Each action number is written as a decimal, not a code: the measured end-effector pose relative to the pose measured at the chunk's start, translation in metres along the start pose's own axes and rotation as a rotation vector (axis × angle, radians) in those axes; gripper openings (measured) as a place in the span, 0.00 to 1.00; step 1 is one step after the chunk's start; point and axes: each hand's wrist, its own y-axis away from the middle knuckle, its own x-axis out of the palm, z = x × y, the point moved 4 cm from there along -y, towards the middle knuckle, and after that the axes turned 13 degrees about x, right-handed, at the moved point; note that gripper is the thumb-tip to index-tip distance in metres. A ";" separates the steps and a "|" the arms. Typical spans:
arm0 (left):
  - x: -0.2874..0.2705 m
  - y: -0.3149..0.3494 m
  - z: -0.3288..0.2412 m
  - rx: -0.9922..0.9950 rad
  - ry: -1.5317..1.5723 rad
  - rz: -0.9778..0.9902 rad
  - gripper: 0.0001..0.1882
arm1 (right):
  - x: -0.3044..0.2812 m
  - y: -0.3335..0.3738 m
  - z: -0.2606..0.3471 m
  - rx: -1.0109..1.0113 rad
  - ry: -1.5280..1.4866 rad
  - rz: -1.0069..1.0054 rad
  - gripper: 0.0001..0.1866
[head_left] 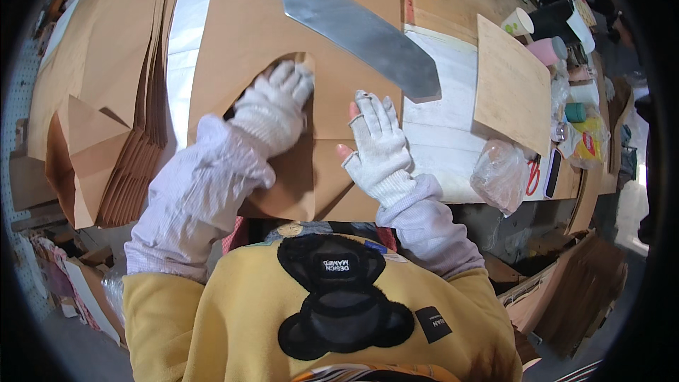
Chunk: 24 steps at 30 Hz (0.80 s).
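A large sheet of brown kraft paper (247, 7), folded like a bag, lies in front of me. Its near end stands partly opened, with a dark gap and a curved flap. At that opening my left hand (279, 95), in a white knit glove, presses down with its fingers stretched forward; it is slightly blurred. My right hand (380, 138) lies flat near the paper's right edge, fingers extended, in a white glove that leaves the thumb and a fingertip bare. Beyond it, a grey metal plate (364, 39) with angled ends rests slantwise across the paper.
Stacked folded brown paper bags (120, 120) stand at the left. To the right are a thin tan board (513, 85), a clear plastic bag (501, 175), red-handled scissors (532, 177), a phone (553, 173), a paper cup (518, 22) and a pink cup (547, 51).
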 end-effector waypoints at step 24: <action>0.029 0.140 0.110 -0.630 1.364 -0.573 0.41 | 0.014 -0.044 0.033 0.008 0.147 0.032 0.44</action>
